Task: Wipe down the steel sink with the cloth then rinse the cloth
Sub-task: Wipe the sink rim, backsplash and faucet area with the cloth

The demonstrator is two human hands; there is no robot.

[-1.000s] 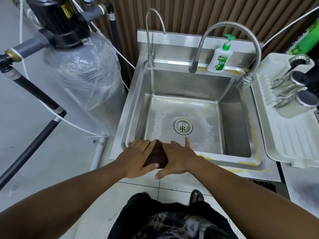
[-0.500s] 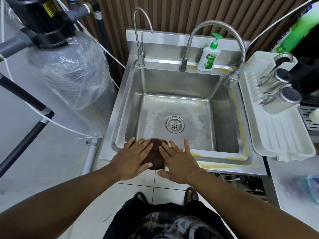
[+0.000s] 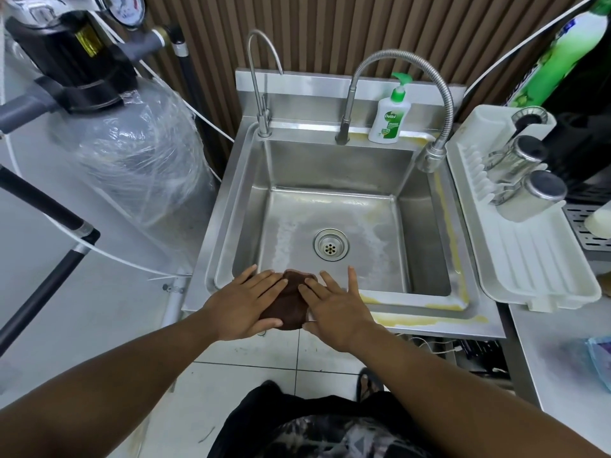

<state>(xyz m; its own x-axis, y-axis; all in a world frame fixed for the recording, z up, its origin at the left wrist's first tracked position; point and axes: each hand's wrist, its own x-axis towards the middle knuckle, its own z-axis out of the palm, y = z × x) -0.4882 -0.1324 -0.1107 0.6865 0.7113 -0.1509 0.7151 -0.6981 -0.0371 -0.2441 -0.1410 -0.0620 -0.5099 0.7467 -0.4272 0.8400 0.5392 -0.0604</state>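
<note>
The cloth (image 3: 287, 305), a dark brown wad, lies on the front rim of the steel sink (image 3: 413, 297), beneath and between both hands. The left hand (image 3: 246, 300) lies flat on its left part with the fingers straight. The right hand (image 3: 334, 307) lies flat in the same way on its right part. Neither hand curls round the cloth; both only press on it. The wipe appears to be at an early stage. Yellowish residue (image 3: 429, 320) marks the rim to the right of the right hand, and pale streaks cover the basin floor beyond the fingertips, around the drain (image 3: 331, 244). Flat pressure gives no grip, so a stroke toward the person could push the wad off the rim's near edge and onto the floor. A bunched cloth offers little contact area and would probably smear the residue rather than lift it. A wide sweep far ahead of the right hand could strike the hanging spray head (image 3: 426, 157) or topple the soap bottle (image 3: 389, 119) on the back ledge.
</note>
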